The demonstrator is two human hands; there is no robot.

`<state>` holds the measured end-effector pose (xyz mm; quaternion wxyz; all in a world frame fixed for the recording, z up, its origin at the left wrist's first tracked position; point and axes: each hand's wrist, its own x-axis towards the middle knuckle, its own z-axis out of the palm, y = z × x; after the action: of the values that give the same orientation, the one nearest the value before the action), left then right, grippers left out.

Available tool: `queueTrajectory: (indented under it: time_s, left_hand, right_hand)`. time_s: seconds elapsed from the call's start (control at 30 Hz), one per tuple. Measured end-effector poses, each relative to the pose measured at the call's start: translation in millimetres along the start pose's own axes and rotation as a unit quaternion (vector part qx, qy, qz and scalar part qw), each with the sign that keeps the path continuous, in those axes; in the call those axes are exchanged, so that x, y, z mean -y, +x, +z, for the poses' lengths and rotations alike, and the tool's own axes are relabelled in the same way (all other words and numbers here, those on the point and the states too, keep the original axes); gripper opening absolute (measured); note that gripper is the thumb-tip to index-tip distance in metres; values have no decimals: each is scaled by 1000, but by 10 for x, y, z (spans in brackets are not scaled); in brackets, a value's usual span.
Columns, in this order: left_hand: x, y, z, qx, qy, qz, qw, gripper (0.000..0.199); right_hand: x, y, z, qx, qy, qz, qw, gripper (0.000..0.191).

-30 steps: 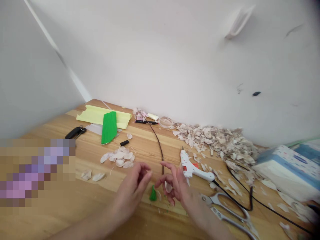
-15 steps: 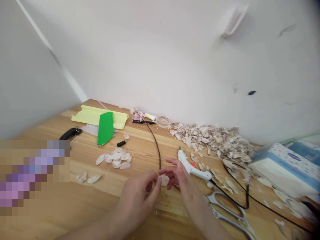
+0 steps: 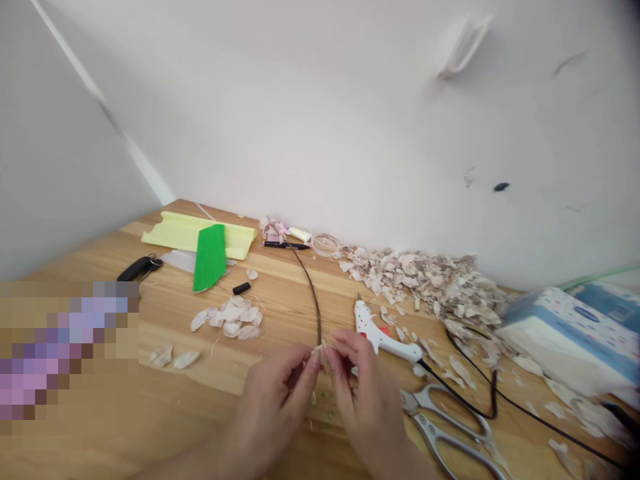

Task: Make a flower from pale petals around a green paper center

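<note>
Soft light brightens the back wall (image 3: 300,133); fine detail seems blurred.

There are two hands: one left hand (image 3: 275,400), one right hand (image 3: 367,400). I count one glue gun (image 3: 370,325), one pair of scissors (image 3: 424,421), one dark stem (image 3: 318,317), one marker (image 3: 286,246), one black cap (image 3: 241,289), one tissue pack (image 3: 565,353). One green sheet (image 3: 210,259), one yellow sheet (image 3: 180,229). Two petals (image 3: 187,361) lie front left; the big petal heap (image 3: 420,273) defies counting.
</note>
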<state>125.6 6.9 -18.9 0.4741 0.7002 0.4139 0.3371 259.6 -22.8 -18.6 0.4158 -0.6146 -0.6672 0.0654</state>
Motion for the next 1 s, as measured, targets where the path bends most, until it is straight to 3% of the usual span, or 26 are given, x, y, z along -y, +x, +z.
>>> queueTrajectory:
  time_s: [0.17,0.3,0.6,0.77,0.87,1.0]
  left_hand:
    - [-3,-3,4,-1,7,-2,1000,30]
    - [9,22,11,3,25,-10,1000,32]
    - [14,2,-29,-1,64,-5,998,33]
    - [-7,31,-28,3,81,-9,997,33]
    - [-45,115,-245,-36,87,-18,995,25]
    - [17,200,-962,-128,128,-24,983,28]
  right_hand:
    - [2,-8,-12,-28,-72,-56,995,12]
    - [16,0,-10,-30,-85,-56,994,14]
    - [20,17,34,-111,-101,-60,987,18]
    - [-20,0,39,-112,-67,-50,990,15]
    - [-31,25,31,-63,-49,-11,997,12]
    - [19,186,114,77,-68,2,995,5]
